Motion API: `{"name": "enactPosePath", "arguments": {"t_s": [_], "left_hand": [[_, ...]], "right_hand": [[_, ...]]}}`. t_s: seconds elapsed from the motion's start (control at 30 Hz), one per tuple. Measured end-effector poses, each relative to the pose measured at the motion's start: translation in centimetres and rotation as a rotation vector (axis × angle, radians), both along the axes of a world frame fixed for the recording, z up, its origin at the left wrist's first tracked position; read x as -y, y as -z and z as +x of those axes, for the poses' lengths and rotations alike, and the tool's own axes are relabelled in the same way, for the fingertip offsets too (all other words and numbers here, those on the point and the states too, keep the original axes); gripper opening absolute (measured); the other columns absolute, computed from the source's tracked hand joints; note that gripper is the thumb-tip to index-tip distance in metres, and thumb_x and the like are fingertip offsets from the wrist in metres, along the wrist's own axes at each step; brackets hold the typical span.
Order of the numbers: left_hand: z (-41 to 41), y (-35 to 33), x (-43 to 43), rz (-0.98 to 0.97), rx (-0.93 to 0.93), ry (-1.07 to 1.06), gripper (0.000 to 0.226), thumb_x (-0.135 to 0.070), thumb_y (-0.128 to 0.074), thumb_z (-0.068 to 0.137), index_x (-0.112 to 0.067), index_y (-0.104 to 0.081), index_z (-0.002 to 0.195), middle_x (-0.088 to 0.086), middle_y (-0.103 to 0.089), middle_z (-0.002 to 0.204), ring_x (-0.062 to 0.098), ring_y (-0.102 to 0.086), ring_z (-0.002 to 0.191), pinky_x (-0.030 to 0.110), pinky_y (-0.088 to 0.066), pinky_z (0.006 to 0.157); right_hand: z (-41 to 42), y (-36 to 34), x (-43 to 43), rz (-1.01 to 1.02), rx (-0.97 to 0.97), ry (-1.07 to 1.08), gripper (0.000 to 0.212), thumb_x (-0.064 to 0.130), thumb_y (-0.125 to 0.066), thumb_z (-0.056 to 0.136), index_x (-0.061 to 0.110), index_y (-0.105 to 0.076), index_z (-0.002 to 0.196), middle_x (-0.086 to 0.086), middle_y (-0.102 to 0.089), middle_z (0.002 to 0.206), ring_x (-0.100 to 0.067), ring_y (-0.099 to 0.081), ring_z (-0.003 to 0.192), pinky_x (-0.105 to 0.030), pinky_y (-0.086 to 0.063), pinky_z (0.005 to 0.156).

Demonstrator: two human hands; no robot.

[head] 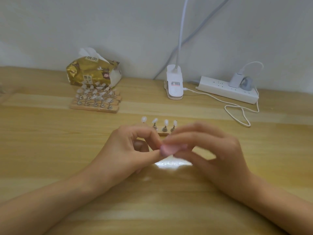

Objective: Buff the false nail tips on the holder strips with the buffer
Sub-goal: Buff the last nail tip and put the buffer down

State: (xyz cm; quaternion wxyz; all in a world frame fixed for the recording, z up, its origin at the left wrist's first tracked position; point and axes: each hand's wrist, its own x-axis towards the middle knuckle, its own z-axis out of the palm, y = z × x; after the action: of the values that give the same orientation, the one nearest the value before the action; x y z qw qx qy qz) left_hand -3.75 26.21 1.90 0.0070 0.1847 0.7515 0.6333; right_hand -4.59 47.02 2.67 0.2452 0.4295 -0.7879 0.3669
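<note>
A pink buffer sits between my two hands above the wooden table. My right hand is blurred and grips the buffer's right part. My left hand is pinched at the buffer's left end; what it pinches is hidden, perhaps a nail tip on its stand. Just behind my fingers a wooden holder strip carries several pale nail tips on metal stands. A group of more holder strips with many nail tips lies further back on the left.
A gold tissue pack stands behind the strips by the wall. A white clip lamp base is at the back centre, a white power strip with a looping cable at the back right. A bright light patch lies under my hands.
</note>
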Motion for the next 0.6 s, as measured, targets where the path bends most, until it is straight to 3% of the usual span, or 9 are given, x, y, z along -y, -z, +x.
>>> {"name": "enactPosePath", "arguments": {"t_s": [0.1,0.2,0.33,0.47,0.6], "left_hand": [[-0.06,0.02,-0.04,0.005,0.004,0.006,0.014,-0.04,-0.076,0.061,-0.029,-0.068,0.064,-0.01,-0.061,0.06,0.009,-0.044,0.039,0.021,-0.033,0.041],[-0.08,-0.01,0.02,0.0,0.002,0.007,0.015,-0.032,-0.081,0.068,-0.027,-0.067,0.065,-0.014,-0.056,0.051,0.008,-0.042,0.037,0.017,-0.032,0.041],[-0.04,-0.1,-0.09,0.015,0.01,0.014,0.015,-0.038,-0.079,0.064,-0.028,-0.068,0.065,-0.012,-0.057,0.051,0.006,-0.042,0.038,0.016,-0.034,0.041],[-0.02,-0.08,-0.01,-0.013,0.005,-0.005,0.018,-0.034,-0.082,0.069,-0.024,-0.068,0.066,-0.009,-0.062,0.062,0.009,-0.043,0.038,0.02,-0.034,0.042],[0.02,-0.16,-0.04,0.014,0.01,0.019,0.016,-0.039,-0.077,0.064,-0.026,-0.069,0.067,-0.011,-0.064,0.065,0.008,-0.045,0.039,0.02,-0.034,0.041]], "right_hand": [[0.4,0.32,0.24,0.07,-0.042,-0.102,0.013,0.011,-0.073,0.089,0.011,-0.077,0.101,-0.001,-0.072,0.103,-0.013,-0.067,0.095,-0.027,-0.052,0.084],[0.0,-0.23,-0.22,-0.051,0.05,-0.048,0.018,0.007,-0.073,0.086,0.01,-0.074,0.104,-0.002,-0.071,0.102,-0.013,-0.067,0.093,-0.023,-0.054,0.076],[0.63,0.01,0.11,0.016,0.003,-0.106,0.017,0.009,-0.076,0.085,0.012,-0.075,0.102,-0.001,-0.069,0.102,-0.016,-0.067,0.092,-0.028,-0.054,0.078],[-0.17,-0.37,-0.19,-0.086,0.068,0.028,0.017,0.01,-0.073,0.086,0.011,-0.073,0.103,-0.004,-0.068,0.102,-0.015,-0.066,0.094,-0.021,-0.054,0.072],[0.65,0.41,0.54,0.089,-0.082,-0.092,0.013,0.015,-0.074,0.089,0.012,-0.078,0.101,0.0,-0.071,0.102,-0.014,-0.066,0.092,-0.025,-0.051,0.083]]}}
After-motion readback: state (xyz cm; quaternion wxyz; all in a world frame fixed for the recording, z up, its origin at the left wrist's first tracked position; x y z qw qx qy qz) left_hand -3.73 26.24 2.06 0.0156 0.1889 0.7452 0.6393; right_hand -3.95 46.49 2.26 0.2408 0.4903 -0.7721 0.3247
